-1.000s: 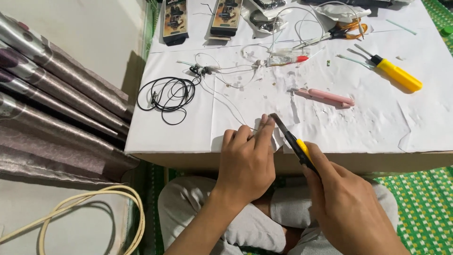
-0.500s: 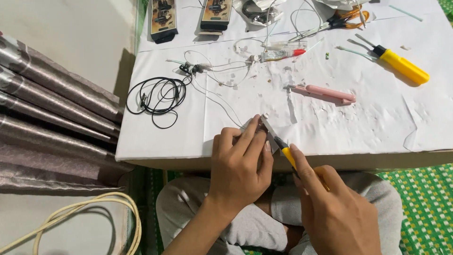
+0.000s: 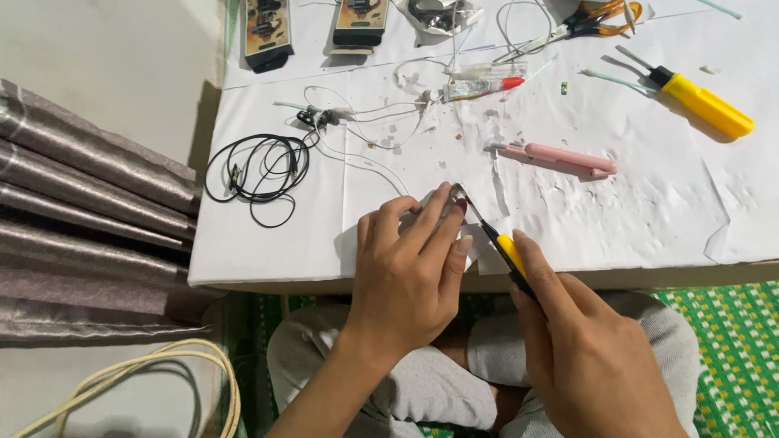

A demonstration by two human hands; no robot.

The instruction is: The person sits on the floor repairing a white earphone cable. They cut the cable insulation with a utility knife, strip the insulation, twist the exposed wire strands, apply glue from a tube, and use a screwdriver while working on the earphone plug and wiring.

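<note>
Left hand [image 3: 410,272] pinches thin white wire end [image 3: 449,197] at table's 6 o'clock edge; right hand [image 3: 588,349] closed round yellow-handled black cutter [image 3: 497,243], tip touching wire. Judgement: keep wire pinned flat on white paper sheet [image 3: 649,211], blade shallow, fingertips [image 3: 442,193] behind cut. Black coiled cable [image 3: 260,170] at 10 o'clock, pink pen-shaped tool [image 3: 560,156] at 1

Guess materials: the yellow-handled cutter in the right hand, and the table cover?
Cutter in the right hand: dark, thin blade, likely metal; its glossy yellow grip looks plastic. Table cover: white matte paper, judging by creases, scuffs and torn flecks. The left hand pinches a small piece at the blade tip, too small to tell.
</note>
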